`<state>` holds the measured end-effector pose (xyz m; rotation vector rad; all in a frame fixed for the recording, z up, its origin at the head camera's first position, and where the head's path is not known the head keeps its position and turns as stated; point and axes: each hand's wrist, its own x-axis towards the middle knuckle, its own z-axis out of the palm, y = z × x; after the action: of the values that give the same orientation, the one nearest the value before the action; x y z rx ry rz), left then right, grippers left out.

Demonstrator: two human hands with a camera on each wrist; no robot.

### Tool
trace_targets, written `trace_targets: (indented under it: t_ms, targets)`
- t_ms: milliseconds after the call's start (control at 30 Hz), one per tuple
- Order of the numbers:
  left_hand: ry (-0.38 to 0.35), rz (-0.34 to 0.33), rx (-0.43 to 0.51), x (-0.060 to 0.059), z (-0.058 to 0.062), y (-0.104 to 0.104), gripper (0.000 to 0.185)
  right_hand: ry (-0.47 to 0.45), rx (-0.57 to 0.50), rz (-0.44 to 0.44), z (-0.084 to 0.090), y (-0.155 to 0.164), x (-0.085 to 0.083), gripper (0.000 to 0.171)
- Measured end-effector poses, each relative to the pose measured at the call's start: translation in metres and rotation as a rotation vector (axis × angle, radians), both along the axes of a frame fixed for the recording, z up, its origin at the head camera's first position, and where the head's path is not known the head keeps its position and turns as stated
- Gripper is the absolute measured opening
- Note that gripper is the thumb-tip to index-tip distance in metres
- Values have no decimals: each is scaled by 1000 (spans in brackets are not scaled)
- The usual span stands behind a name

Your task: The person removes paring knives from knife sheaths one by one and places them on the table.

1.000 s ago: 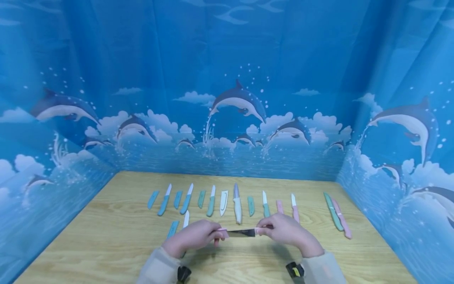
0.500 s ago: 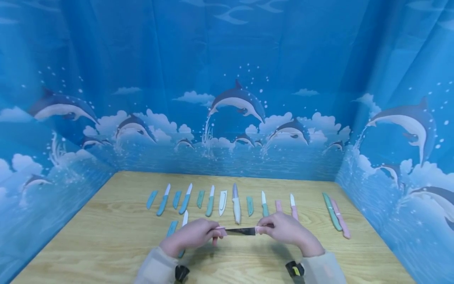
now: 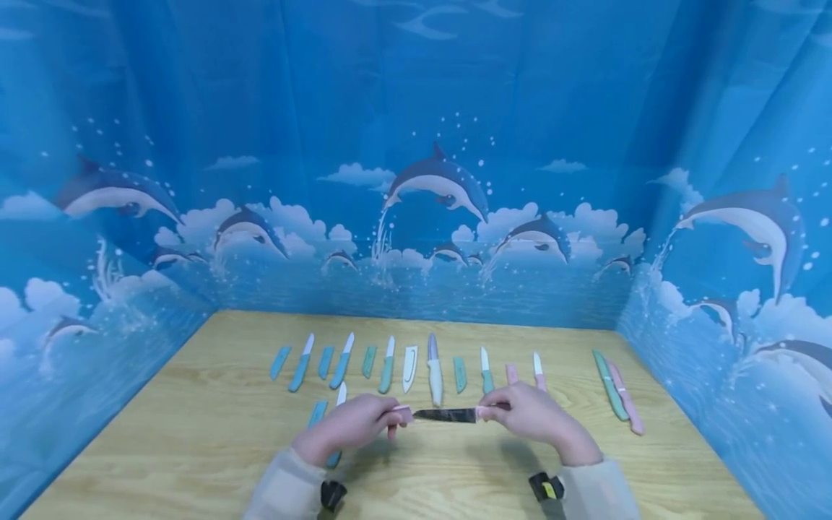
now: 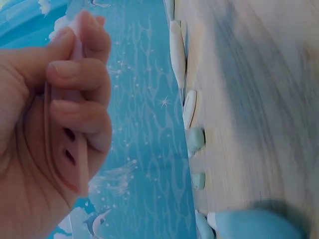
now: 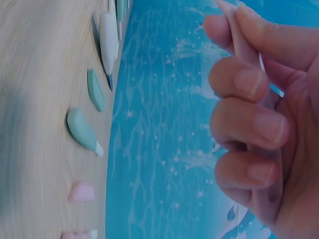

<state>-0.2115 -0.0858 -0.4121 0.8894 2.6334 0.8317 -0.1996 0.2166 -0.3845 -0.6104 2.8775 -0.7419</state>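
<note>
Between my hands, in the head view, a dark-bladed knife (image 3: 447, 415) with a pink handle lies level, its tip pointing left. My right hand (image 3: 533, 419) grips the handle, which the right wrist view shows as a pink handle (image 5: 266, 199) with fingers curled round it. A pink knife sheath (image 3: 403, 414) is in my left hand (image 3: 354, 426). The left wrist view shows the same sheath (image 4: 70, 167), with two slots in its side, held between fingers and thumb. The blade's tip is at the sheath's mouth; whether it touches cannot be told.
Behind the hands, a row on the wooden table (image 3: 175, 433) holds blue knives (image 3: 300, 372), green knives (image 3: 386, 372), a white knife (image 3: 435, 379), a pink knife (image 3: 539, 372) and several sheaths. A green knife (image 3: 611, 390) and another pink knife (image 3: 627, 404) lie together at right.
The right hand has shifted slightly right with the knife, and more of the blade's length shows outside the sheath. Both hands have risen a little in the view.
</note>
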Motion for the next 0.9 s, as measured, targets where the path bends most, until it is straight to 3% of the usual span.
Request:
trace_targets:
  t_ms: [100,300,433,533,633,767,900]
  targets:
    - [-27,33,59,-2,2,-6,26,29,14,-40,0,5,-3,17]
    - [-161,57,227,-4,6,-14,36,86,30,-147,1,6,-5,23]
    - [-218,67,320,-3,5,-15,37,105,19,-214,1,-1,0,23]
    - [-238,110,397,0,3,-14,38,99,-18,-247,-4,-10,6,21]
    - [-274,176,473,4,3,-14,38,40,-115,-260,-13,-23,11,20]
    - [-334,279,535,10,3,-14,37,-104,-312,-198,-24,-39,17,20]
    - [-267,419,474,9,0,-11,29,-241,-450,-140,-32,-57,16,22]
